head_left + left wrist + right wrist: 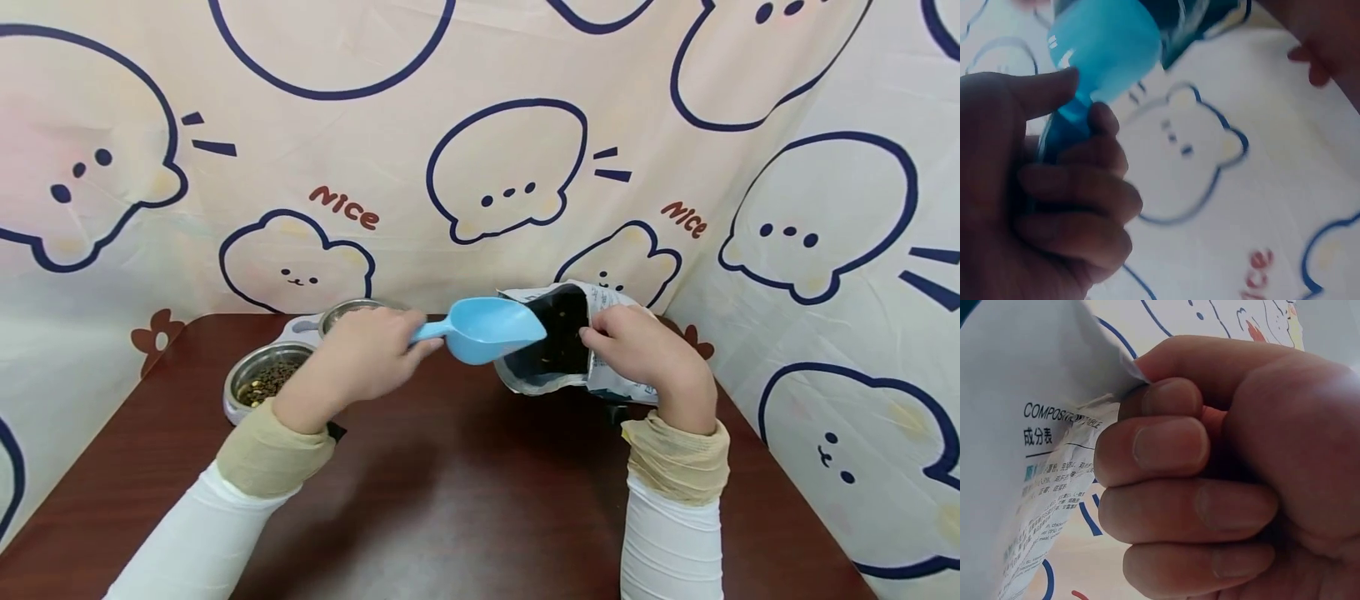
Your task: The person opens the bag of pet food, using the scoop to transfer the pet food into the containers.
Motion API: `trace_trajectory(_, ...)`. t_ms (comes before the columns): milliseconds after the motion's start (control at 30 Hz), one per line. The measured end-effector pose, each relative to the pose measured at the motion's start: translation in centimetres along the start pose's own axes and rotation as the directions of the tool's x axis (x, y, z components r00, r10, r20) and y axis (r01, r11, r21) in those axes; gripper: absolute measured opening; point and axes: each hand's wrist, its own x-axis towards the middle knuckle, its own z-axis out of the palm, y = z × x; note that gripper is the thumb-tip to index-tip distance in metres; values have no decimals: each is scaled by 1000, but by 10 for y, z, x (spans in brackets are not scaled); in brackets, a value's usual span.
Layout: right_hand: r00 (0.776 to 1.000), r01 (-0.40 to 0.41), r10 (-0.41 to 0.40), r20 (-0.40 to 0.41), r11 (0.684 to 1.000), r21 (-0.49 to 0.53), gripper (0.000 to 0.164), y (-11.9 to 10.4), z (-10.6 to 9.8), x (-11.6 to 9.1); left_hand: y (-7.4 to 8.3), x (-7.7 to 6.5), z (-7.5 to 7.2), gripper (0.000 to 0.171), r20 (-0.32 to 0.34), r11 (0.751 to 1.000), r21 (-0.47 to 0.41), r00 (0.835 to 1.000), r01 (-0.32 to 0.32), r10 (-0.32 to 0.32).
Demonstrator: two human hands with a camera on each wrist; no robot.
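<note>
My left hand (375,350) grips the handle of a light blue scoop (495,329), its fingers curled round it in the left wrist view. The scoop's bowl overlaps the mouth of an opened bag (622,382) in the head view. White and printed outside, the bag shows a dark inside with a few small bits on it. My right hand (637,346) pinches the bag's edge between thumb and forefinger, the other fingers curled. Printed text on the bag (1054,444) shows in the right wrist view.
To the left, a double feeder holds a metal bowl (238,385) with brown and yellow pellets. A second metal bowl (330,315) stands behind it, partly hidden by my left hand. Cartoon-printed cloth (420,200) borders the dark wooden table (480,517) at the back and sides.
</note>
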Motion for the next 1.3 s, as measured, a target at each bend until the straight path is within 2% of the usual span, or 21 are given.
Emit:
trace_trajectory(133,1000,15,-15,-4,1000,-5,42,1,1,1,26,14,7,35,-48,996,68,997,-53,56)
trace_trajectory(233,1000,26,-26,-10,1000,-16,41,1,1,1,44,23,16,39,-110,986,133,987,-99,113)
trace_trajectory(367,999,35,-35,-16,999,-21,40,1,1,1,61,33,25,43,-154,968,220,976,-119,155)
trace_trajectory(633,1000,20,-20,7,1000,12,39,0,-1,0,74,55,32,32,-154,960,266,979,-91,136)
trace_trajectory(700,1000,17,-17,9,1000,17,39,1,-1,0,77,59,36,33,-168,948,306,975,-90,147)
trace_trajectory(833,1000,18,-18,5,1000,20,39,3,-2,0,86,65,42,50,-189,912,399,966,-90,178)
trace_trajectory(967,1000,10,-10,-3,1000,18,38,3,-3,0,99,70,45,52,-163,891,444,970,-94,183)
trace_trajectory(1200,1000,3,-3,-8,1000,8,38,3,-3,-1,113,84,55,28,-94,858,508,985,-79,146)
trace_trajectory(1300,1000,18,-18,-7,1000,6,40,1,-2,0,116,89,61,22,-82,854,517,988,-68,128)
